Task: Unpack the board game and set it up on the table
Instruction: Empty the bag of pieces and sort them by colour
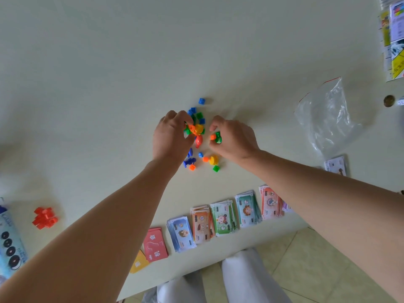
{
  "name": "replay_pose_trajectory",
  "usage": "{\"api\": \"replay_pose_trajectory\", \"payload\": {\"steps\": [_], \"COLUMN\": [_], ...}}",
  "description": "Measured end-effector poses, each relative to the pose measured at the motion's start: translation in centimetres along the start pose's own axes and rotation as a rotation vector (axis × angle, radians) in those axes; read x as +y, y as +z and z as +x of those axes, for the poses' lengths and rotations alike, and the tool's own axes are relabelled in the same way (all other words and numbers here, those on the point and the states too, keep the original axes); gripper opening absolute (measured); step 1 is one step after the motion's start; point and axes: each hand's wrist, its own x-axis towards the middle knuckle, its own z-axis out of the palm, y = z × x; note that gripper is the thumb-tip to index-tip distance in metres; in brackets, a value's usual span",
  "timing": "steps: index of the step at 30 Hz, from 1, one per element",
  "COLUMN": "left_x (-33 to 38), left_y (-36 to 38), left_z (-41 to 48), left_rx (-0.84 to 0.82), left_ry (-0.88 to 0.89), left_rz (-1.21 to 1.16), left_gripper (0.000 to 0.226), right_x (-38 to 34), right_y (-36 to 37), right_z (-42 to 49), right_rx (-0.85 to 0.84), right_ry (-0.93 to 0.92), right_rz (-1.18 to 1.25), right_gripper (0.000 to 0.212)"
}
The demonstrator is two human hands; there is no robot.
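Where the hands meet: pieces [199, 121] heaped on the surface [109, 73], more scattered nearer, between the wrists.
Left hand [172, 136]: fingers curled, pinching orange and green pieces at the heap's left edge.
Right hand [231, 136]: curled round a green piece [218, 137] and an orange one, just right of the heap.
Notes [223, 217]: stacks in a row along the near edge.
Bag [325, 119]: clear, far right.

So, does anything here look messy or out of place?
Only the mixed coloured pieces look untidy, heaped loosely mid-table with one blue piece lying apart. The banknotes and red pieces sit sorted. The plastic bag lies crumpled at right.
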Motion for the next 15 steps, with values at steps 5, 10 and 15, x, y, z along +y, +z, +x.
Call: {"api": "replay_pose_trajectory", "payload": {"steps": [5,10,15], "left_x": [-0.2,-0.1,0.1], "left_y": [0.4,-0.2,-1.6], "left_z": [0.4,0.4,1.0], "left_rx": [0.03,0.018,0.031], "left_ry": [0.047,-0.071,-0.502], "left_rz": [0.106,-0.171,-0.926], "left_gripper": [0.015,0.006,0.024], "right_x": [0.2,0.7,1.2], "right_y": [0.3,-0.3,-1.1], "right_z": [0.4,0.8,1.6], "right_rx": [0.0,0.014,0.027], "right_ry": [-0.006,0.141,0.248], "right_rz": [-0.085,0.153,0.517], "right_gripper": [0.017,0.01,0.011]}}
